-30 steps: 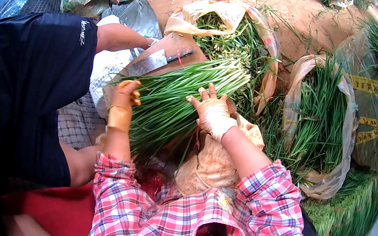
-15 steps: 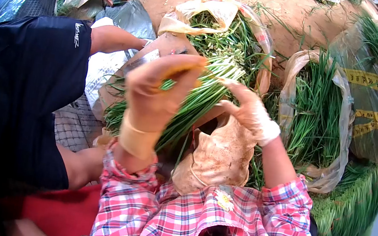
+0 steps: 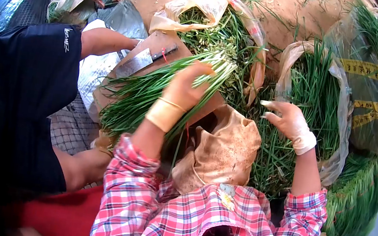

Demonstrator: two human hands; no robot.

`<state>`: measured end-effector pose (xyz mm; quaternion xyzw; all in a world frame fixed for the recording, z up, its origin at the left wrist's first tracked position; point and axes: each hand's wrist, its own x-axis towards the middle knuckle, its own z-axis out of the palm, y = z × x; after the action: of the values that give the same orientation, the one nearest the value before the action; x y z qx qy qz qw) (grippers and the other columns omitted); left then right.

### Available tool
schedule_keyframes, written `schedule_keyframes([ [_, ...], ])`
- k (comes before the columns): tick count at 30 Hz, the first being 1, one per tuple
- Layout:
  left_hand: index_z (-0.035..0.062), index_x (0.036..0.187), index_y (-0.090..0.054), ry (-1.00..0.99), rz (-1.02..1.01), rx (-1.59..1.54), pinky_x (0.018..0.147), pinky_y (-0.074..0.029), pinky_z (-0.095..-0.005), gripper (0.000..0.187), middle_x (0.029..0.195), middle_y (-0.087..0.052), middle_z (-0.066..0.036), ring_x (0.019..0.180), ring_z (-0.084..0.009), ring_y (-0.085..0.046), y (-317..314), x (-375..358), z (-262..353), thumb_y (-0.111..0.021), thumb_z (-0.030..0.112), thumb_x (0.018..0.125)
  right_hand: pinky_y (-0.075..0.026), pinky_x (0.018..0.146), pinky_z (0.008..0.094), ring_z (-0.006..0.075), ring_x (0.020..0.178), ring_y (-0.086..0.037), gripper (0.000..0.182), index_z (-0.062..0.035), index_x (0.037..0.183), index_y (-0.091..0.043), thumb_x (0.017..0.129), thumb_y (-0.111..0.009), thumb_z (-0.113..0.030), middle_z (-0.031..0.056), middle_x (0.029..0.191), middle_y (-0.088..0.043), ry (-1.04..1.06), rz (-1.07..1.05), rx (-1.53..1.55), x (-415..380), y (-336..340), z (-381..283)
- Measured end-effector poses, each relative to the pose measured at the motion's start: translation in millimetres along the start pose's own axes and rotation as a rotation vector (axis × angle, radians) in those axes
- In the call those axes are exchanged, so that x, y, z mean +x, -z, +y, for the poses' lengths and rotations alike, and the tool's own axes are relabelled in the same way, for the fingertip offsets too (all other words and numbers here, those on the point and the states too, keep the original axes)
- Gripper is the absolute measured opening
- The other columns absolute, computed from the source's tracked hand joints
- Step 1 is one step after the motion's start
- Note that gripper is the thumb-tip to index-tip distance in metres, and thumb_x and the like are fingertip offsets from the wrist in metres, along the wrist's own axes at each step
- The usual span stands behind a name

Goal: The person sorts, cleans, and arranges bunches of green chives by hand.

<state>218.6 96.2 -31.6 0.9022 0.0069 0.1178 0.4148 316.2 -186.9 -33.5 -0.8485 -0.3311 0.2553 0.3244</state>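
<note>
Across the board [image 3: 159, 40], a bundle of green stalks [image 3: 147, 88] lies aslant, its leafy tips toward the left edge and its pale ends reaching past the right edge, by the open bag of cuttings [image 3: 164, 20]. The left hand [image 3: 188, 86], in a tan glove, is over the pale half of the bundle; I cannot tell whether its fingers are clamped on the stalks. 1.0 s ago it was by the left edge of the board, at the leafy end, and 0.5 s ago it was raised in front of the stalks.

The right hand [image 3: 290, 122], in a whitish glove, has moved off the bundle, where it lay spread 1.0 s ago. It now hangs beyond the board's right edge, thumb and fingers apart with nothing between them, above loose greens [image 3: 267, 163] and near the 2nd open bag [image 3: 345, 91]. The bundle covers less of the board than it did 1.0 s ago, and more of the near edge shows beside the tan, stained cloth [image 3: 228, 147]. 1 knife [image 3: 137, 62] remains on the board near its far edge, lying beyond the stalks.
</note>
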Motion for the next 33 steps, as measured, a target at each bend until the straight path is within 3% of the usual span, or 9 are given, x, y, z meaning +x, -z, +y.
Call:
schedule_keyframes([
  [4, 0.0051, 0.111, -0.060, 0.284, 0.025, 0.129, 0.089, -0.044, -0.0286, 0.028, 0.104, -0.065, -0.010, 0.100, -0.0192, -0.060, 54.2, -4.4, -71.3, -0.056, 0.005, 0.084, -0.050, 0.077, 0.0360, 0.0311, 0.083, -0.062, 0.028, -0.0084, 0.097, -0.067, 0.072, -0.064, -0.020, 0.0147, 0.087, -0.065, 0.286, -0.269, -0.225, 39.5, -42.5, -60.3],
  [8, 0.0111, 0.112, -0.059, 0.365, -0.072, 0.353, 0.086, -0.046, -0.0399, 0.030, 0.103, -0.063, -0.015, 0.096, -0.0355, -0.058, 53.2, -6.6, -110.6, -0.057, 0.018, 0.082, -0.052, 0.061, 0.0394, 0.0287, 0.072, -0.066, 0.017, -0.0071, 0.077, -0.071, 0.071, -0.058, -0.016, 0.0141, 0.078, -0.067, 0.271, -0.467, -0.535, 68.5, -99.6, -107.1],
  [12, 0.0114, 0.112, -0.059, 0.186, -0.134, 0.523, 0.089, -0.043, -0.0406, 0.033, 0.101, -0.063, -0.015, 0.101, -0.0349, -0.056, 41.9, -10.4, -111.1, -0.058, 0.018, 0.080, -0.053, 0.065, 0.0380, 0.0277, 0.077, -0.067, 0.019, -0.0071, 0.081, -0.071, 0.072, -0.058, -0.016, 0.0121, 0.084, -0.068, 0.256, -0.603, -0.549, 88.7, -146.6, -112.0],
  [14, 0.0104, 0.111, -0.059, 0.303, -0.194, 0.597, 0.088, -0.045, -0.0393, 0.032, 0.102, -0.063, -0.015, 0.100, -0.0341, -0.057, 41.8, -14.7, -110.9, -0.058, 0.019, 0.080, -0.052, 0.072, 0.0372, 0.0278, 0.084, -0.066, 0.019, -0.0064, 0.084, -0.071, 0.071, -0.059, -0.015, 0.0130, 0.089, -0.068, 0.345, -0.452, -0.482, 95.6, -164.2, -110.8],
  [15, 0.0101, 0.111, -0.059, 0.368, -0.156, 0.410, 0.087, -0.045, -0.0386, 0.032, 0.102, -0.063, -0.015, 0.099, -0.0333, -0.058, 43.9, -16.7, -117.4, -0.058, 0.020, 0.081, -0.048, 0.082, 0.0386, 0.0295, 0.096, -0.059, 0.031, -0.0030, 0.099, -0.063, 0.072, -0.062, -0.019, 0.0153, 0.096, -0.064, 0.310, -0.495, -0.452, 99.5, -166.1, -116.4],
  [20, 0.0040, 0.122, -0.050, 0.489, -0.074, 0.125, 0.091, -0.042, -0.0317, 0.045, 0.116, -0.058, -0.016, 0.108, -0.0250, -0.056, 65.3, -28.3, -157.2, -0.063, 0.020, 0.082, -0.049, 0.079, 0.0384, 0.0306, 0.094, -0.060, 0.039, -0.0035, 0.104, -0.060, 0.072, -0.067, -0.026, 0.0152, 0.095, -0.064, 0.424, -0.192, -0.352, 111.1, -178.0, -118.9],
  [22, 0.0056, 0.123, -0.050, 0.419, -0.087, 0.212, 0.092, -0.042, -0.0349, 0.051, 0.115, -0.058, -0.018, 0.109, -0.0288, -0.055, 72.6, -35.0, -142.2, -0.066, 0.025, 0.078, -0.050, 0.076, 0.0388, 0.0301, 0.088, -0.062, 0.036, -0.0086, 0.105, -0.060, 0.073, -0.065, -0.025, 0.0138, 0.091, -0.065, 0.172, -0.683, -0.413, 114.4, -155.9, -130.9],
  [28, 0.0064, 0.129, -0.043, 0.377, 0.033, 0.250, 0.097, -0.039, -0.0381, 0.083, 0.124, -0.051, -0.018, 0.115, -0.0318, -0.049, 54.8, -57.5, -119.2, -0.082, 0.029, 0.059, -0.050, 0.075, 0.0394, 0.0284, 0.091, -0.060, 0.035, -0.0158, 0.108, -0.060, 0.073, -0.062, -0.016, 0.0087, 0.104, -0.059, 0.398, -0.018, -0.273, 128.5, -121.5, -105.5],
  [33, 0.0121, 0.139, -0.027, 0.443, 0.023, 0.328, 0.103, -0.031, -0.0447, 0.113, 0.138, -0.036, -0.015, 0.127, -0.0343, -0.034, 51.6, -75.1, -95.0, -0.087, 0.031, 0.045, -0.049, 0.080, 0.0391, 0.0311, 0.092, -0.060, 0.031, -0.0136, 0.099, -0.066, 0.069, -0.059, -0.012, 0.0090, 0.104, -0.059, 0.334, -0.081, -0.246, 122.4, -130.8, -82.5],
])
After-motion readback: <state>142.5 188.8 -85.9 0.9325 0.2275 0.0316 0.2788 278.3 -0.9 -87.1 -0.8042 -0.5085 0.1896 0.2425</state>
